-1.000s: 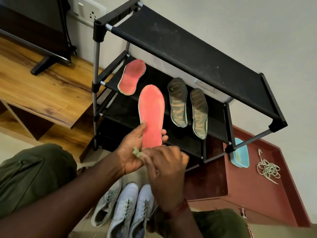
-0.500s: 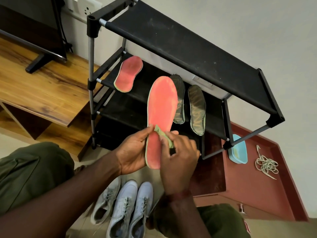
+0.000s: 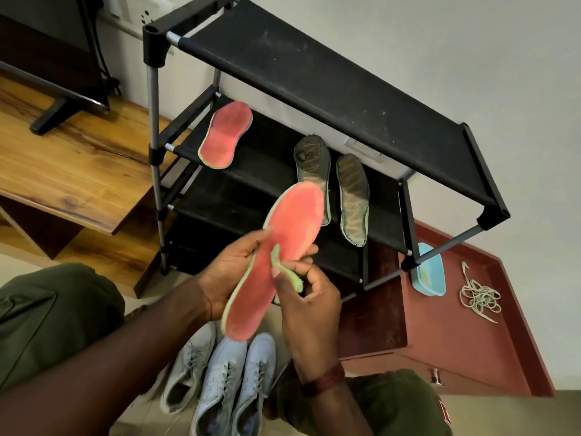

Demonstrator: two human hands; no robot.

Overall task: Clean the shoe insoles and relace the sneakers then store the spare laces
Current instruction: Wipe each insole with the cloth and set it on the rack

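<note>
My left hand (image 3: 231,272) grips a red insole (image 3: 283,247) by its left edge and holds it tilted in front of the black shoe rack (image 3: 314,73). My right hand (image 3: 309,297) pinches a small green cloth (image 3: 284,272) against the insole's middle. A second red insole (image 3: 224,135) and two dark insoles (image 3: 312,165) (image 3: 353,199) lie on the rack's middle shelf. Pale sneakers (image 3: 220,379) stand on the floor below my hands. A tangle of spare laces (image 3: 479,298) lies on the red cabinet (image 3: 456,341).
A light blue tub (image 3: 429,272) sits on the red cabinet beside the rack's right leg. To the left stands a wooden TV unit (image 3: 72,165) with a screen's foot on it. My knees in green trousers frame the bottom corners.
The insole has tipped to lean right and sunk lower in my left hand. My right hand with the cloth has slid along the red surface.
</note>
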